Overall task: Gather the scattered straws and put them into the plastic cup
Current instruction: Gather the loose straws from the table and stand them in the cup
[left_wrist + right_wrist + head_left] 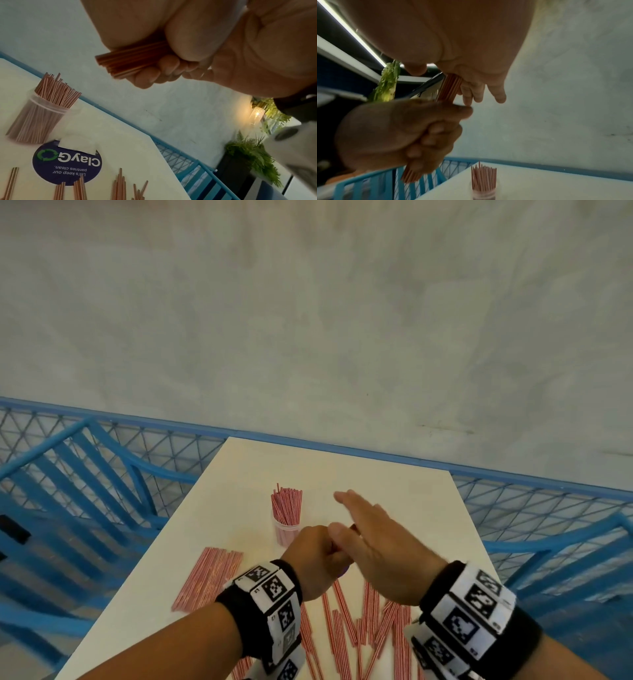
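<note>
Above table, L hand [317, 556] grips thin striped straws [130, 60].

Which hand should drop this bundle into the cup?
Left. The left hand already grips the bundle, and the cup stands just beyond it. The right hand is flat, fingers straight.

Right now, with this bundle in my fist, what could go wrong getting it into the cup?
1. The cup already looks packed with straws; forcing the bundle in may tip it.
2. The left hand grips the bundle mid-length, so loosening could shed straws.
3. The flat right hand hovers near the cup and might knock it.
</note>
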`<state>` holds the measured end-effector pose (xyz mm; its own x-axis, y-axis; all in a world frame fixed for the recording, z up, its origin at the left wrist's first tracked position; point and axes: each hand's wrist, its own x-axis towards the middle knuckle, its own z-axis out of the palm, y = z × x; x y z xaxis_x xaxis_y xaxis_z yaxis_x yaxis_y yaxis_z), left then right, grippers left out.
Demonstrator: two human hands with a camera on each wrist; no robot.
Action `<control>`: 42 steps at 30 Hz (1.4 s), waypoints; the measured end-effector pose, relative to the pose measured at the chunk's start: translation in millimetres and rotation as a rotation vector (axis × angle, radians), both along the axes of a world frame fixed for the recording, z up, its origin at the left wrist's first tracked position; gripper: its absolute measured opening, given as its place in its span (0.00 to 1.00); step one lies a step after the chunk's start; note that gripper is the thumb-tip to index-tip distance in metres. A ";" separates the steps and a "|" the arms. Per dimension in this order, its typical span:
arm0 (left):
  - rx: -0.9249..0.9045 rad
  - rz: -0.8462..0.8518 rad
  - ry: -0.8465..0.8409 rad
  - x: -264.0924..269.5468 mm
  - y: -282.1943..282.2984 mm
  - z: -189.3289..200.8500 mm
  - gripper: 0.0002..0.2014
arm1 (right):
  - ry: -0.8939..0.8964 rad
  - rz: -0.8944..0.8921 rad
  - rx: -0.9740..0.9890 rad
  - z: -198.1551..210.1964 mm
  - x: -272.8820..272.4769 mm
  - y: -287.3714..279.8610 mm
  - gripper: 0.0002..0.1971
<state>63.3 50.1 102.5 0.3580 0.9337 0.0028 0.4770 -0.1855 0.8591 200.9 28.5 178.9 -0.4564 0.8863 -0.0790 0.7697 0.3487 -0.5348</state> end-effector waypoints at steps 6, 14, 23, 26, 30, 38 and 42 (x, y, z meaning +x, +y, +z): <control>0.124 0.054 0.051 0.9 -1.0 -5.1 0.09 | -0.041 0.024 -0.054 -4.7 -10.7 -0.9 0.29; -0.055 0.103 -0.004 -9.3 -0.4 -27.5 0.24 | -0.030 -0.020 -0.097 -15.8 -3.9 7.0 0.31; -0.078 0.784 -0.463 -48.8 100.8 -8.6 0.18 | -0.067 -0.255 -0.277 -109.9 63.9 7.0 0.52; -0.025 0.812 -0.436 -49.2 136.9 -19.3 0.16 | -0.083 -0.334 -0.343 -138.7 79.3 -0.3 0.47; -0.109 0.878 -0.306 -43.9 162.1 -56.9 0.36 | -0.107 -0.407 -0.362 -146.1 86.7 -10.1 0.38; -0.116 0.626 0.357 -29.9 154.5 -84.5 0.35 | -0.192 -0.527 -0.335 -170.2 114.9 -6.5 0.28; 0.086 0.627 0.417 -32.2 141.5 -58.0 0.39 | -0.273 -0.596 -0.346 -178.6 118.1 -0.1 0.25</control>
<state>31.1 191.6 44.5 -0.2523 0.9654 0.0658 0.7974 0.1689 0.5793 319.0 28.5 0.4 0.1706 0.8815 -0.4404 0.8973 -0.3236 -0.3003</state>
